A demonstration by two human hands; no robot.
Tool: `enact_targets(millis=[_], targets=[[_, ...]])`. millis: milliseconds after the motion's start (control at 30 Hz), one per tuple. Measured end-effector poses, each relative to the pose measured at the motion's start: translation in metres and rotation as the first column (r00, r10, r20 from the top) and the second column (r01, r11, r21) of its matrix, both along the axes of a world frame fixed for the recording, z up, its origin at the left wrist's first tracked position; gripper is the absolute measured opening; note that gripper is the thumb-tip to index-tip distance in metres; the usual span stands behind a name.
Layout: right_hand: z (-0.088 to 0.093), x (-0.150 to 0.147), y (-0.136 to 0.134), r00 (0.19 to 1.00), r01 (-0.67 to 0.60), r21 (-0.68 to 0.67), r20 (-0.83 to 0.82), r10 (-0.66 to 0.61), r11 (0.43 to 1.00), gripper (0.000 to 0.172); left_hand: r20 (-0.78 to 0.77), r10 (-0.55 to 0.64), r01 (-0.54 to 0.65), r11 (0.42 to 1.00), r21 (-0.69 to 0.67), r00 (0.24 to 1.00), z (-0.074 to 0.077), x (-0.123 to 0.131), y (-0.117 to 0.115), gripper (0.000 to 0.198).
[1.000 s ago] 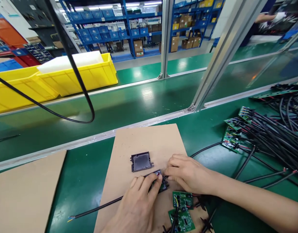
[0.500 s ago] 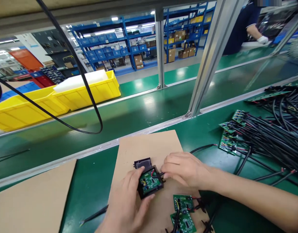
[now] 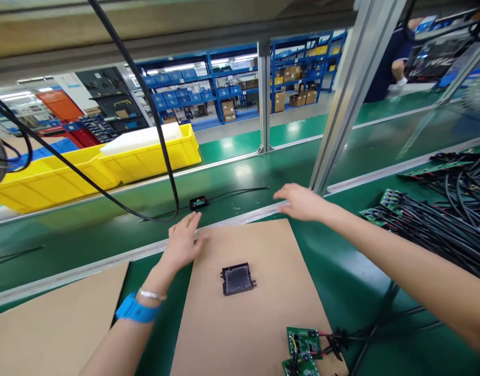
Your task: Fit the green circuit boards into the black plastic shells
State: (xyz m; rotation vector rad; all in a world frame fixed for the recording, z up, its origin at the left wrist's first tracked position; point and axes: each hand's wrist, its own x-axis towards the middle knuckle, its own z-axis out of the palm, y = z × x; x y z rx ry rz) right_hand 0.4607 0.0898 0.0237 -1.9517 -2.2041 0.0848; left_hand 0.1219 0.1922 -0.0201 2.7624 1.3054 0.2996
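A small black housing with a green circuit board and a black cable (image 3: 198, 202) lies on the green conveyor belt (image 3: 107, 219) beyond the metal rail. My left hand (image 3: 184, 241) hovers open just in front of it, fingers stretched, holding nothing. My right hand (image 3: 300, 201) is open too, reaching over the rail at the far right corner of the brown cardboard mat (image 3: 248, 292). A black plastic lid (image 3: 237, 279) rests on the mat between my arms. Two green circuit boards (image 3: 302, 347) with wires sit at the mat's near edge.
A heap of black cables with green boards (image 3: 439, 214) fills the right side. Yellow bins (image 3: 107, 162) stand beyond the belt. A black cable (image 3: 154, 130) hangs down in a loop over the belt. Aluminium posts (image 3: 345, 99) rise from the rail. A person stands at the far right.
Both hands let go of the black housing with its board; it now lies on the belt. The hands have moved forward and opened. The camera tilted up.
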Motion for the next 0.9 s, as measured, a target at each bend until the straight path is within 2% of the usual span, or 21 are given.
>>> enact_targets(millis=[67,133,200,233,300,400,467,500,567,600,667,733,800,833,867,900], targets=[[-0.01,-0.023,-0.049,0.981,-0.187,-0.139,-0.079,0.177,0.972,0.013,0.004,-0.142,0.142,0.987,-0.077,0.99,-0.008,-0.003,-0.045,0.059],[-0.018,-0.043,-0.096,0.909,-0.393,-0.285,-0.263,0.323,0.874,0.018,0.036,-0.272,0.274,0.949,-0.157,0.962,-0.015,-0.004,-0.086,0.066],[-0.025,-0.058,-0.131,0.88,-0.449,-0.359,-0.334,0.337,0.818,0.021,0.112,-0.325,0.341,0.919,-0.196,0.939,-0.021,-0.001,-0.117,0.062],[-0.028,-0.063,-0.144,0.879,-0.446,-0.37,-0.35,0.323,0.815,0.018,0.153,-0.326,0.353,0.913,-0.204,0.933,-0.023,0.001,-0.129,0.057],[-0.033,-0.069,-0.158,0.883,-0.417,-0.35,-0.372,0.285,0.839,0.012,0.224,-0.309,0.354,0.913,-0.201,0.924,-0.024,0.006,-0.148,0.051],[-0.029,-0.073,-0.163,0.845,-0.397,-0.291,-0.485,0.224,0.87,0.012,0.347,-0.284,0.38,0.891,-0.248,0.894,-0.013,0.014,-0.173,0.055],[-0.021,-0.077,-0.164,0.799,-0.393,-0.241,-0.567,0.2,0.887,0.011,0.45,-0.196,0.385,0.841,-0.379,0.871,-0.001,0.021,-0.189,0.066],[-0.017,-0.078,-0.163,0.775,-0.392,-0.213,-0.601,0.196,0.895,0.01,0.475,-0.131,0.374,0.803,-0.464,0.87,0.005,0.025,-0.196,0.063],[-0.01,-0.082,-0.162,0.744,-0.38,-0.17,-0.641,0.191,0.909,0.013,0.448,-0.008,0.305,0.743,-0.596,0.894,0.013,0.033,-0.206,0.038],[-0.008,-0.085,-0.161,0.743,-0.36,-0.163,-0.646,0.176,0.919,0.016,0.411,0.033,0.259,0.731,-0.632,0.911,0.014,0.036,-0.21,0.024],[-0.01,-0.094,-0.158,0.774,-0.287,-0.17,-0.621,0.123,0.943,0.021,0.341,0.083,0.172,0.739,-0.651,0.936,0.014,0.042,-0.212,0.02],[-0.016,-0.109,-0.154,0.862,-0.208,-0.18,-0.499,0.093,0.961,0.023,0.331,0.109,0.137,0.758,-0.638,0.937,0.01,0.045,-0.211,0.016],[-0.023,-0.129,-0.15,0.959,-0.176,-0.139,-0.247,0.138,0.974,0.026,0.376,0.13,0.147,0.767,-0.625,0.918,0.006,0.046,-0.207,0.007],[-0.026,-0.138,-0.149,0.978,-0.193,-0.1,-0.103,0.183,0.976,0.027,0.408,0.146,0.156,0.769,-0.62,0.901,0.004,0.046,-0.205,0.006],[-0.027,-0.146,-0.147,0.973,-0.229,-0.06,0.017,0.231,0.972,0.03,0.442,0.164,0.173,0.76,-0.626,0.882,0.003,0.045,-0.202,0.007],[-0.028,-0.151,-0.146,0.955,-0.279,-0.024,0.093,0.28,0.96,0.034,0.469,0.195,0.194,0.727,-0.659,0.862,0.003,0.044,-0.199,0.006]])
